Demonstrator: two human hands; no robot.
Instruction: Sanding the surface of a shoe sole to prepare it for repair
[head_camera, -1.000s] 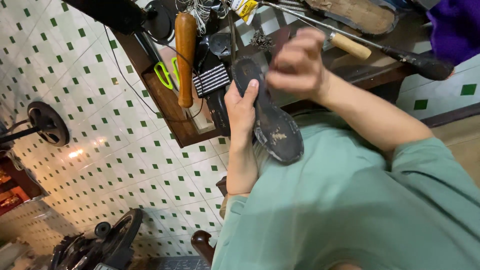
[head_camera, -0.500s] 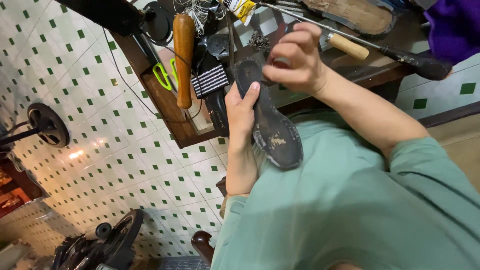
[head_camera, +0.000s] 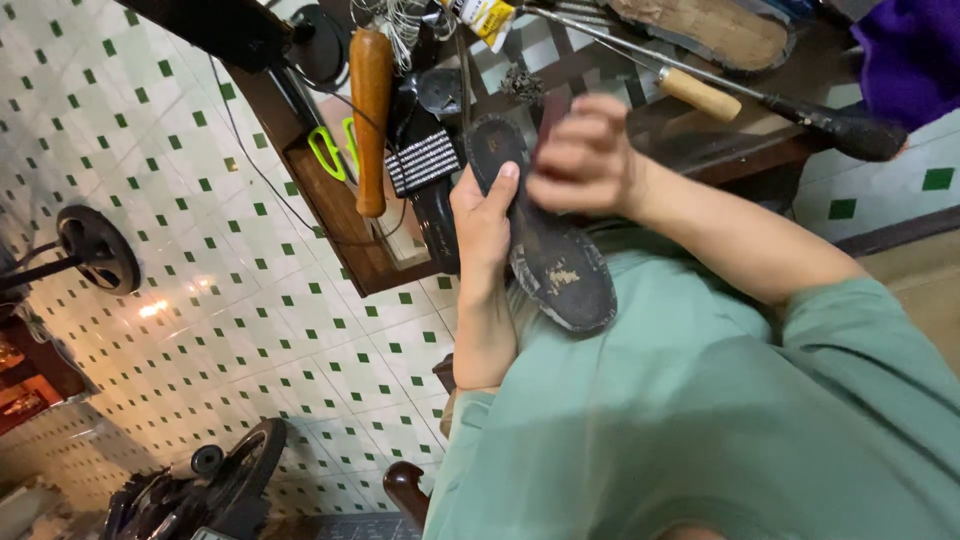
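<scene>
My left hand grips a dark shoe sole by its edge, holding it upright over my lap with the worn heel end toward me. My right hand is blurred and rests against the upper part of the sole with its fingers curled; I cannot tell whether it holds anything. Both arms wear green sleeves.
A low wooden workbench ahead carries a wooden-handled tool, green-handled scissors, a striped brush, a hammer, a glue tube and another sole. Tiled floor lies left, with black machine parts and a wheel.
My right hand has slid down from the toe end of the sole toward its middle. The sole and left hand stay roughly in place.
</scene>
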